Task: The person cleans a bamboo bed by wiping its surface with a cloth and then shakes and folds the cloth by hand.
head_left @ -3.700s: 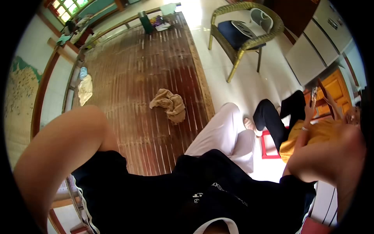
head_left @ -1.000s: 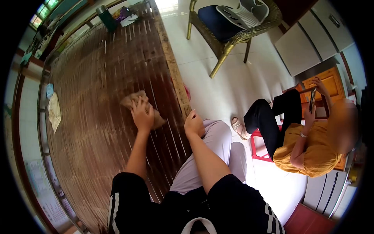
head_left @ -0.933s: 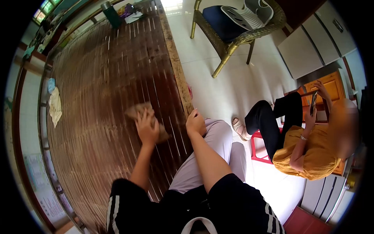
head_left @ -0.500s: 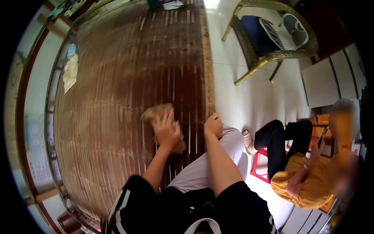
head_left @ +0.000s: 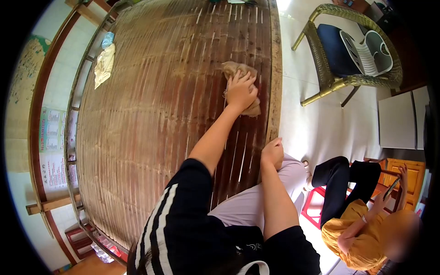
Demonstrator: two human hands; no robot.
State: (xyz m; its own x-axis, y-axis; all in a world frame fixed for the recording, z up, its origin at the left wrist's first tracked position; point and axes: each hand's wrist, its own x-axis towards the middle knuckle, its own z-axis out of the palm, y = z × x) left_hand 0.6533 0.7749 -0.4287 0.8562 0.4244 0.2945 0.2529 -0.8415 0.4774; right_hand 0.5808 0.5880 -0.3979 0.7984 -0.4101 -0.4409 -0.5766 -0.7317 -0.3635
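Note:
My left hand point(head_left: 242, 89) lies over a crumpled brown cloth point(head_left: 252, 109), fingers spread, and presses it against the bamboo-slat surface point(head_left: 151, 114). The slats around the cloth are dark and look wet, while those farther left are paler and drier. Beside my knee, my right hand point(head_left: 273, 153) is closed at the wooden edge rail point(head_left: 274, 68); its fingertips are partly hidden.
A cream cloth point(head_left: 105, 66) and a blue bundle point(head_left: 108, 40) lie by the metal side rail point(head_left: 73, 105). On the right stands a woven armchair point(head_left: 321, 59) holding a grey plastic rack point(head_left: 370, 55). A seated person point(head_left: 353, 229) in an orange top holds a phone.
My left hand has slid the cloth farther away along the slats, towards the edge rail. My right hand stays at the rail. The camera view has shifted, and the seated person's hand is raised.

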